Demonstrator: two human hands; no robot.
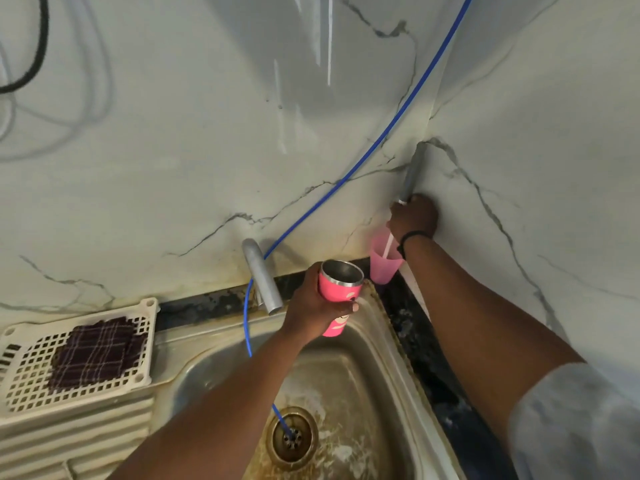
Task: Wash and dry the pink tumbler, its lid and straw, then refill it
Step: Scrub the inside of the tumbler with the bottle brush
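My left hand (313, 311) grips the pink tumbler (339, 287) by its side, holding it lidless and tilted over the back of the steel sink (346, 375); its shiny steel inside shows. My right hand (414, 216) reaches to the wall corner and holds a thin white straw (388, 245) whose lower end stands in a translucent pink plastic cup (382, 263) on the dark counter (415, 327). Its fingers are turned away, near a grey pipe on the wall. No lid is in view.
A metal tap spout (261, 277) stands left of the tumbler. A blue hose (363, 157) runs down the wall into the sink drain (292, 438). A cream perforated tray (83, 355) with a dark checked cloth (97, 351) lies on the drainboard at left.
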